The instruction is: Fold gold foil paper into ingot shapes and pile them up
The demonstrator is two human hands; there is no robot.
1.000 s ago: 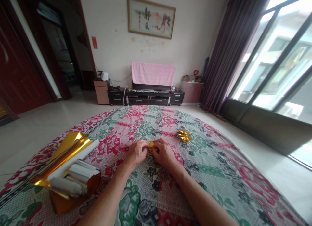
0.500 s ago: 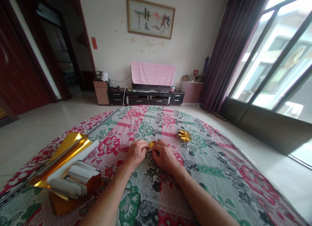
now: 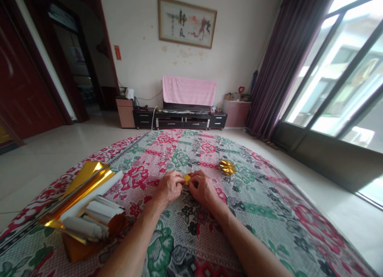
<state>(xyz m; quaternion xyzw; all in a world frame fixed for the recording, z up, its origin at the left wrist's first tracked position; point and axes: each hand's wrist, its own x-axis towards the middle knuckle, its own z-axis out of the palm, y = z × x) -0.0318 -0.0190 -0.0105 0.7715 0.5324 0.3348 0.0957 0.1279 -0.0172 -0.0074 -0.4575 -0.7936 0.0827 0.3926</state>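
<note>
Between my two hands is a small piece of gold foil paper (image 3: 187,178), partly hidden by the fingers. My left hand (image 3: 171,186) pinches its left side with thumb and fingertips. On the other side my right hand (image 3: 203,188) is closed on the paper's right end, fingers curled. Both hands rest low over the flowered cloth (image 3: 176,141). Beyond my right hand lies a cluster of folded gold pieces (image 3: 227,167). To the left of my forearm are gold foil sheets (image 3: 82,181), partly rolled, with curled white-backed papers (image 3: 101,211) on top.
The patterned cloth covers a wide rounded surface. Farther off stand a low black cabinet (image 3: 182,122) and a screen draped with a pink towel (image 3: 189,89). A purple curtain (image 3: 272,65) and windows are on the right, a dark red door (image 3: 24,81) on the left.
The gold paper between my fingers has turned and shows a more compact yellow face. My hands have shifted only slightly. The whole view has moved a little.
</note>
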